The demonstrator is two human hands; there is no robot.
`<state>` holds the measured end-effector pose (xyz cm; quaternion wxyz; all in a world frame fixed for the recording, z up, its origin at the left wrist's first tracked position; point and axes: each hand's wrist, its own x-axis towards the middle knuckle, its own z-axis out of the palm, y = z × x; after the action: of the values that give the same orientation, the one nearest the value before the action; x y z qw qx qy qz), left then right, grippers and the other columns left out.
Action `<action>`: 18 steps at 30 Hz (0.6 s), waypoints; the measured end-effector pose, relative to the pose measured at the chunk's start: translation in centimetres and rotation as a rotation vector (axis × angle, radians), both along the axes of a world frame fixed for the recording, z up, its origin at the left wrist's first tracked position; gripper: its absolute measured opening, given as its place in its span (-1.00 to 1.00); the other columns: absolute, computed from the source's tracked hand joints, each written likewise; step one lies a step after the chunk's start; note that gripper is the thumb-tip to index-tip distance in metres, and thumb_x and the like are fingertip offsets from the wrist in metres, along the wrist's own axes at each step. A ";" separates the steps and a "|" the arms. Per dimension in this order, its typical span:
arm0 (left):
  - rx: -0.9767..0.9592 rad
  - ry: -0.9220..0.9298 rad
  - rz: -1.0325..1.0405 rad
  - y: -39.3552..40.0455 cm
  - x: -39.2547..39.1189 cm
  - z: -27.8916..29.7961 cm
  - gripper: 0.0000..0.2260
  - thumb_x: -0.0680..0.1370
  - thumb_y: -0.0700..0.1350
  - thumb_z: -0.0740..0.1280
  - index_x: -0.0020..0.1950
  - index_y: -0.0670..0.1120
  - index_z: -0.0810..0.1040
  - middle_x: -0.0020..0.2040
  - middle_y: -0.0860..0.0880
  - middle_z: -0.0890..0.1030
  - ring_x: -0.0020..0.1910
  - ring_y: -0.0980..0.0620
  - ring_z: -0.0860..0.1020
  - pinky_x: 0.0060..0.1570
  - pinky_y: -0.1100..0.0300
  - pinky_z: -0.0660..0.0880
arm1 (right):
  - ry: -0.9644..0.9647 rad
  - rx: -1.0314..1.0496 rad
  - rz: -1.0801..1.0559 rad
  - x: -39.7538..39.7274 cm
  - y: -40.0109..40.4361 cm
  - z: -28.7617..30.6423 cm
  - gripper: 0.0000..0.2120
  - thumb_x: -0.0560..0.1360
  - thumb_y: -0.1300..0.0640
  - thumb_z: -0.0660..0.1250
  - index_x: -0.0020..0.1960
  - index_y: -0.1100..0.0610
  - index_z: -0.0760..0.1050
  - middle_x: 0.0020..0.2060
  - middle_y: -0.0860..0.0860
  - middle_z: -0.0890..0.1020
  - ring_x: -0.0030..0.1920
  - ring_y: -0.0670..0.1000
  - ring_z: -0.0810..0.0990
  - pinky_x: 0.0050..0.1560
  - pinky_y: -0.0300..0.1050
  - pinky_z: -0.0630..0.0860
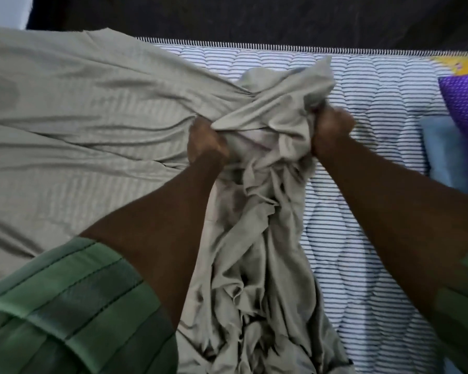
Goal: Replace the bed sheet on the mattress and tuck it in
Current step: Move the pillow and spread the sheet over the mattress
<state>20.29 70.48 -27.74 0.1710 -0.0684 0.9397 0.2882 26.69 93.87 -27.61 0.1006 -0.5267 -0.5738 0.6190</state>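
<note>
Across the mattress, a beige sheet is lying spread over the left part and bunching into a crumpled ridge running from the middle toward the near edge. Left hand is clenching a fistful of the sheet at mid-mattress; right hand is clenching the gathered folds just beside it. At the right edge, a purple pillow and blue cloth are resting on bare striped ticking.
</note>
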 end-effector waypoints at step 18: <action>-0.070 -0.147 -0.437 11.9 3.6 -0.6 -0.56 0.50 0.12 0.29 0.21 -0.14 0.68 0.24 -0.14 0.67 0.27 -0.14 0.60 0.20 0.11 0.51 | -0.050 0.191 0.175 2.6 9.8 2.3 -0.72 0.48 0.09 0.37 0.12 0.21 0.63 -0.10 0.07 0.72 -0.10 0.09 0.73 0.03 0.07 0.70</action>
<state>23.92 82.34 -28.30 0.2951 0.1101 0.9265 0.2060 29.29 103.63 -25.27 0.0817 -0.4778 -0.6762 0.5548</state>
